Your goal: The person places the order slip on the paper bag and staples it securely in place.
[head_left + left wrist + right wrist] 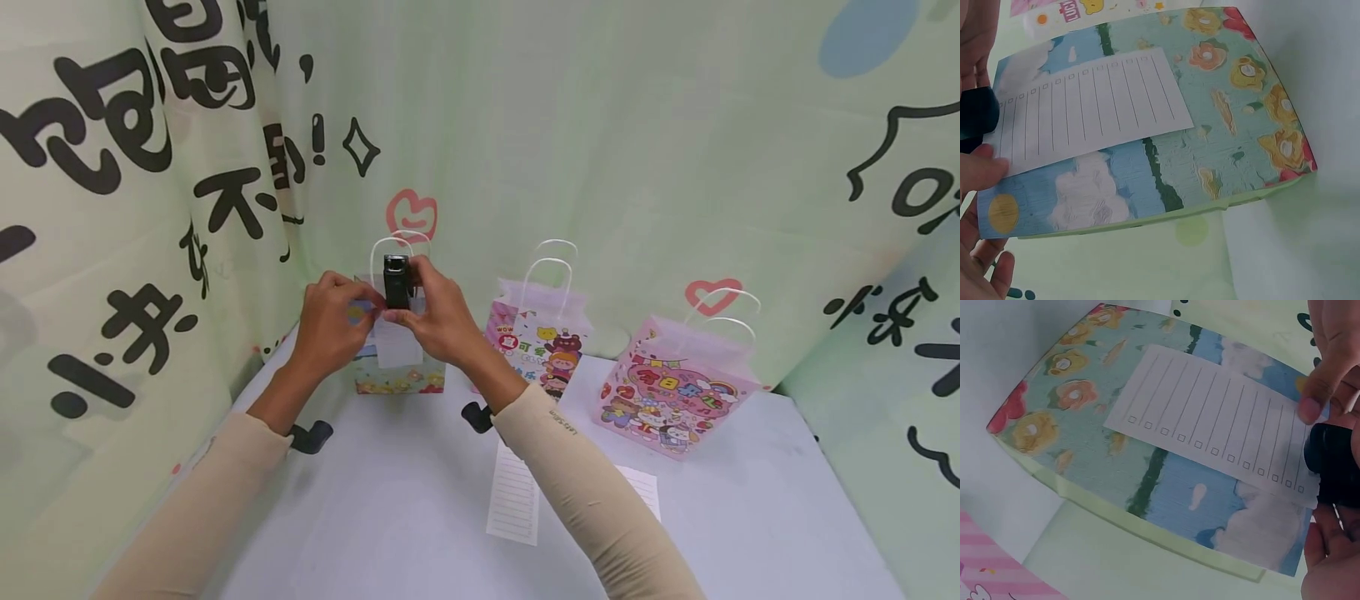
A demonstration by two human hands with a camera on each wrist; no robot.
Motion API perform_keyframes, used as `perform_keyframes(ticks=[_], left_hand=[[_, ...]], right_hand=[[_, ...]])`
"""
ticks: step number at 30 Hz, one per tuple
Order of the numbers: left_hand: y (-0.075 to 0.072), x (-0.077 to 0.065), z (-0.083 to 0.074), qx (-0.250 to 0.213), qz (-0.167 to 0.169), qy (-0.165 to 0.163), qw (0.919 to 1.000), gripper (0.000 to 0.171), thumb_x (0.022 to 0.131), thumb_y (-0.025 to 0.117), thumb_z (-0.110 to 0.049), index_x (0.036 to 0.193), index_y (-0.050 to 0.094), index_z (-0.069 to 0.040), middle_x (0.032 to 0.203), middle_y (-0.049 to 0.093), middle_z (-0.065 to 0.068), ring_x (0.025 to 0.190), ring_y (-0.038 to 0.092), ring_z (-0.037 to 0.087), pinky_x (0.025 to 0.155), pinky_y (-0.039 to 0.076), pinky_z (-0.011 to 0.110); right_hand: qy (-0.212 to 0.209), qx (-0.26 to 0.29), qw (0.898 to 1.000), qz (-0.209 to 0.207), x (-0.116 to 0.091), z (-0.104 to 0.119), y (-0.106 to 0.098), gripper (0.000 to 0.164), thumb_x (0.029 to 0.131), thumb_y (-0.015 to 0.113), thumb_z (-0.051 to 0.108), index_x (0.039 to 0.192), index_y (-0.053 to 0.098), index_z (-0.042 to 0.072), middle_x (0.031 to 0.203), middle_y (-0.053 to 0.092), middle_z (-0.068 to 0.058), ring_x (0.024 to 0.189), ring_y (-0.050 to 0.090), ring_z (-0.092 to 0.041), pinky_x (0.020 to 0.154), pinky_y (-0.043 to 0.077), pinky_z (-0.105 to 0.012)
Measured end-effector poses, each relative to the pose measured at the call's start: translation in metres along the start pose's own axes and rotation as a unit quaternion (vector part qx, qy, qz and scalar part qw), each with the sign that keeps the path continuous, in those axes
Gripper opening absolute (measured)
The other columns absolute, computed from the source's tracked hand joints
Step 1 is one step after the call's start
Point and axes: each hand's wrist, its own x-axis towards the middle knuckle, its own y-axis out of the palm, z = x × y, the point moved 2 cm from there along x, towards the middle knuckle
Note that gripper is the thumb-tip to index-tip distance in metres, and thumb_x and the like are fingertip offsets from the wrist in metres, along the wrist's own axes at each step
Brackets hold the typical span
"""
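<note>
A gift bag painted with flowers, blue sky and clouds stands at the back left. A lined white paper slip with small checkboxes lies flat on its front. My left hand pinches the slip and the bag's upper edge, thumb in front and fingers behind. My right hand grips a small black stapler, held upright at the top edge of the slip. In the right wrist view, the stapler's rounded black end overlaps the slip's edge. Whether its jaws are pressed together, I cannot tell.
A pink cartoon bag stands right of the hands, and another pink bag farther right. Two lined slips lie on the white table: one in front of the middle bag, another partly behind my right sleeve. Printed curtains surround the table.
</note>
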Motion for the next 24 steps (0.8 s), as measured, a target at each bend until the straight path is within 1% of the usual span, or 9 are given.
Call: perform_keyframes(ticks=[6,13,21,24], left_hand=[[0.0005,0.0001,-0.001,0.003,0.0,-0.009,1.0,0.009,0.091,0.08,-0.004,0.101,0.081,-0.003,0.093,0.078,0.017,0.108,0.055,0.035,0.108,0.037,0.061],[0.0001,-0.0012,-0.0014,0.004,-0.001,-0.017,0.9998,0.01,0.092,0.08,-0.004,0.101,0.081,-0.003,0.094,0.078,0.017,0.109,0.055,0.035,0.108,0.037,0.06],[-0.0007,-0.0014,-0.0042,0.01,0.001,-0.021,0.9997,0.012,0.091,0.081,-0.006,0.103,0.08,-0.002,0.097,0.078,0.018,0.11,0.055,0.034,0.107,0.038,0.059],[-0.0012,-0.0009,-0.0041,0.011,0.0,-0.015,0.9998,0.012,0.091,0.082,-0.005,0.102,0.08,-0.002,0.095,0.078,0.018,0.109,0.055,0.035,0.106,0.039,0.059]], right_hand=[[0.014,0.031,0.999,-0.008,-0.0016,-0.0022,0.0029,0.061,0.093,0.08,0.015,0.144,0.046,0.012,0.132,0.069,-0.011,0.125,0.065,-0.025,0.116,0.049,-0.049],[0.001,0.043,0.999,-0.032,-0.0017,-0.0022,0.0073,0.058,0.093,0.081,0.012,0.141,0.05,0.008,0.128,0.07,-0.012,0.12,0.067,-0.025,0.113,0.052,-0.043],[-0.002,0.027,0.996,-0.086,-0.0025,-0.0022,0.01,0.053,0.09,0.085,0.013,0.133,0.055,0.004,0.117,0.074,-0.015,0.109,0.071,-0.026,0.1,0.056,-0.042],[-0.002,0.019,0.996,-0.085,-0.0027,-0.0017,0.0085,0.054,0.09,0.086,0.014,0.134,0.056,0.004,0.118,0.075,-0.015,0.11,0.072,-0.026,0.101,0.057,-0.041]])
